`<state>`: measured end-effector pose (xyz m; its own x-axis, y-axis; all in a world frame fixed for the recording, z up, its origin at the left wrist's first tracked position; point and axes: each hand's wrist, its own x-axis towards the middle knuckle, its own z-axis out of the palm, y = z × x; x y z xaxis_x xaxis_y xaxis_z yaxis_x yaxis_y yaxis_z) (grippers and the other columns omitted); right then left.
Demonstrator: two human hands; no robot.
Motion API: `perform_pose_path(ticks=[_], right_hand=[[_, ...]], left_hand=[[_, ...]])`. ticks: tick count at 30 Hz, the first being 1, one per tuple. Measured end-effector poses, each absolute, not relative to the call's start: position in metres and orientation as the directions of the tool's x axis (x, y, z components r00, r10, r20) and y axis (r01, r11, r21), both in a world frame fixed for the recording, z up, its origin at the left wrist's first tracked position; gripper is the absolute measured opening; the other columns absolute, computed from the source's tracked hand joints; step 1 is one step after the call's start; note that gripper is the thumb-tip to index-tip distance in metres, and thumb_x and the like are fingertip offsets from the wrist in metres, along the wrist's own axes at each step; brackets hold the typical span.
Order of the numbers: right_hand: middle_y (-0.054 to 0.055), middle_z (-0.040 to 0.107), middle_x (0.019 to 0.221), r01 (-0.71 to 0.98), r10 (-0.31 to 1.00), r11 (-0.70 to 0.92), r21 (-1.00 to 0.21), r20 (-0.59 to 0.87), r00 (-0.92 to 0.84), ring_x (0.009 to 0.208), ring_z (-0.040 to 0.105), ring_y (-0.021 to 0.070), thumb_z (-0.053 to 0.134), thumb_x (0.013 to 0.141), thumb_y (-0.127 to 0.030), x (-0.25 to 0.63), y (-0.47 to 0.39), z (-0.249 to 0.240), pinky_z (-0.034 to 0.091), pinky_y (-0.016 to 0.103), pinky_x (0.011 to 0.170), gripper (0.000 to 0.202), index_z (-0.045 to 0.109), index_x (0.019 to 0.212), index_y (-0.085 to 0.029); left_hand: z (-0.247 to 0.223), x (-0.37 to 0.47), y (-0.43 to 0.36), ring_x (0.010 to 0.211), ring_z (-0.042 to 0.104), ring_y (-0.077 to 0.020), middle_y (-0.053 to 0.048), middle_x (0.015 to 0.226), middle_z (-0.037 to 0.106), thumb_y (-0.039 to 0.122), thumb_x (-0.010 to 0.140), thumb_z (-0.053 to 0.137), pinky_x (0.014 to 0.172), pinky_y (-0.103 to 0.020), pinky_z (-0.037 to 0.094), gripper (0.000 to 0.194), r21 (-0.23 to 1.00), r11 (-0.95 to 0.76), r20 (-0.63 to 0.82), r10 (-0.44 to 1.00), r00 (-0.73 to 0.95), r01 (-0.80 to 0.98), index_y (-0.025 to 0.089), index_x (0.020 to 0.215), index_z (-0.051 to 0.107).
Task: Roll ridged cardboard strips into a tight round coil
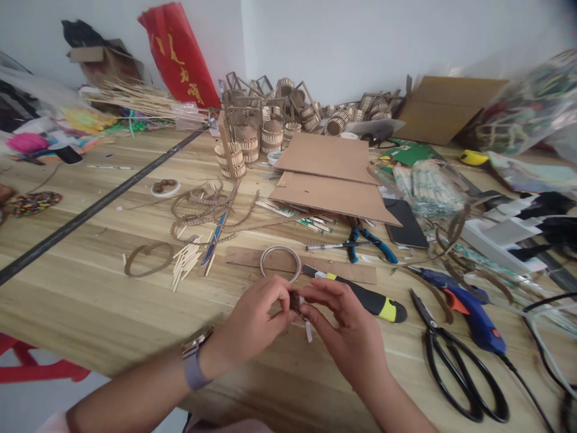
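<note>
A pale wall (360,42) rises behind the wood-grained table (90,307), a red stool (40,371) lower left.

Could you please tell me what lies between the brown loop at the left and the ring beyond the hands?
The head view shows short pale sticks, the lower part of a blue strip and the end of a cardboard strip.

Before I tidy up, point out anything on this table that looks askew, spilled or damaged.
The short wooden sticks lie in a loose, crisscrossed heap, as if spilled. At the back, one small basket seems tipped on its side, which looks odd because the front basket stands upright.
</note>
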<state>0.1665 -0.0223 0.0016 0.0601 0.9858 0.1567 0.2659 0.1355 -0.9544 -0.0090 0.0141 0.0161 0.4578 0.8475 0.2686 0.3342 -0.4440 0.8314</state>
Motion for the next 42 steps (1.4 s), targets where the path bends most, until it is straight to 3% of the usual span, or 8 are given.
perform_pose_path(ticks=[13,16,21,24,27,33,37,42], right_hand=[[0.002,0.071,0.067,0.316,0.978,0.036,-0.948,0.098,0.183,0.063,0.066,0.0194,0.075,0.070,-0.037,0.161,-0.017,0.015,0.051,0.030,0.059,0.015,0.069,0.072,-0.023],[0.002,0.072,0.066,0.384,0.975,0.035,-0.923,0.116,0.191,0.063,0.066,0.0198,0.070,0.072,-0.035,0.160,-0.020,0.014,0.050,0.030,0.061,0.011,0.070,0.069,-0.024],[0.003,0.074,0.071,0.378,0.972,0.008,-0.926,0.097,0.216,0.067,0.068,0.0209,0.068,0.076,-0.037,0.161,-0.020,0.011,0.051,0.030,0.062,0.013,0.071,0.074,-0.024],[0.003,0.074,0.072,0.363,0.964,0.054,-0.930,0.143,0.222,0.068,0.068,0.0207,0.069,0.076,-0.035,0.161,-0.021,0.010,0.051,0.030,0.063,0.012,0.071,0.074,-0.024],[0.003,0.073,0.071,0.357,0.954,0.096,-0.929,0.188,0.232,0.067,0.068,0.0201,0.070,0.076,-0.034,0.159,-0.023,0.009,0.051,0.030,0.063,0.010,0.071,0.073,-0.024],[0.002,0.073,0.076,0.341,0.962,0.134,-0.931,0.204,0.180,0.071,0.069,0.0199,0.069,0.081,-0.033,0.160,-0.024,0.006,0.052,0.030,0.066,0.008,0.071,0.079,-0.025],[0.003,0.074,0.091,0.368,0.930,0.260,-0.892,0.335,0.153,0.089,0.069,0.0211,0.065,0.086,-0.026,0.165,-0.022,0.008,0.052,0.032,0.079,0.006,0.070,0.086,-0.029],[0.000,0.073,0.086,0.444,0.922,0.292,-0.847,0.373,0.106,0.078,0.069,0.0187,0.064,0.087,-0.022,0.166,-0.023,0.007,0.052,0.030,0.071,0.014,0.069,0.096,-0.031]], left_hand=[[0.013,-0.010,0.011,0.094,0.063,-0.0216,-0.008,0.095,0.067,0.012,0.093,0.048,0.083,-0.033,0.049,0.019,0.591,-0.664,0.405,0.736,0.543,0.459,0.021,0.079,0.056],[0.010,-0.008,0.009,0.096,0.063,-0.0225,-0.008,0.095,0.068,0.015,0.093,0.052,0.085,-0.034,0.050,0.011,0.628,-0.645,0.409,0.749,0.520,0.435,0.020,0.087,0.060],[0.014,-0.007,0.013,0.093,0.065,-0.0197,-0.007,0.098,0.068,0.020,0.089,0.063,0.083,-0.030,0.051,0.019,0.833,-0.445,0.281,0.852,0.442,0.330,0.020,0.108,0.065],[0.016,-0.007,0.018,0.088,0.066,-0.0180,-0.006,0.094,0.070,0.023,0.090,0.061,0.080,-0.029,0.052,0.010,0.929,-0.308,0.208,0.892,0.401,0.203,0.019,0.091,0.070],[0.013,-0.006,0.021,0.088,0.067,-0.0191,-0.006,0.095,0.072,0.031,0.083,0.070,0.079,-0.030,0.054,0.014,0.992,-0.110,0.076,0.918,0.388,0.066,0.017,0.080,0.069],[0.005,-0.004,0.024,0.073,0.064,-0.0143,-0.001,0.080,0.071,0.039,0.070,0.082,0.071,-0.028,0.052,0.029,0.973,0.214,-0.159,0.894,0.419,-0.088,0.016,0.078,0.067],[0.006,-0.001,0.023,0.062,0.058,-0.0102,0.001,0.070,0.066,0.042,0.061,0.088,0.060,-0.023,0.047,0.038,0.909,0.355,-0.237,0.872,0.429,-0.219,0.015,0.074,0.066],[0.009,0.001,0.022,0.062,0.056,-0.0095,0.001,0.068,0.066,0.040,0.056,0.091,0.056,-0.021,0.043,0.039,0.852,0.438,-0.289,0.850,0.441,-0.287,0.014,0.070,0.064]])
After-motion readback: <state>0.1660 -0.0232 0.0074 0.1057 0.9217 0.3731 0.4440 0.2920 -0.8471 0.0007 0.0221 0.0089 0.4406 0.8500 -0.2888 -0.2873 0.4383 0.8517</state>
